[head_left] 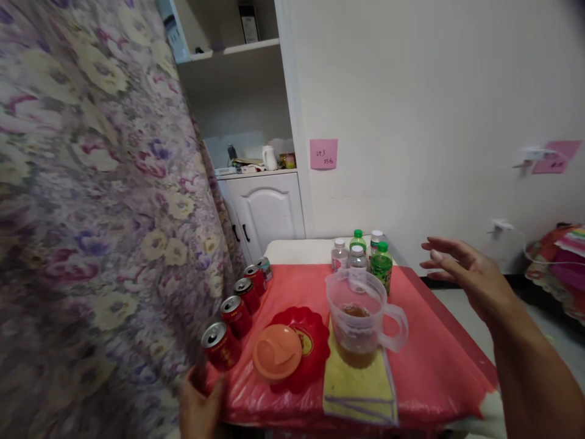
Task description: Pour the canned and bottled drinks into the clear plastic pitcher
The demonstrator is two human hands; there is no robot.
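My left hand [201, 399] is at the table's front left, thumb and fingers apart, just below the nearest red can [221, 346]; whether they touch is unclear. My right hand [461, 268] hangs in the air right of the table, fingers apart, holding nothing. A clear measuring jug [359, 323] with brown liquid stands on a yellow cloth [359, 390], its handle to the right. Left of it, an orange lid-like piece [277, 352] lies on a red scalloped plate [315, 363]. More cans [236, 315] line the left edge.
Several bottles with green [381, 268] or white caps [339, 256] stand at the back of the red-covered table [429, 341]. A floral curtain [100, 213] hangs on the left. Behind are a white cabinet [269, 210] and a wall [402, 122]. A colourful cloth [560, 262] is at far right.
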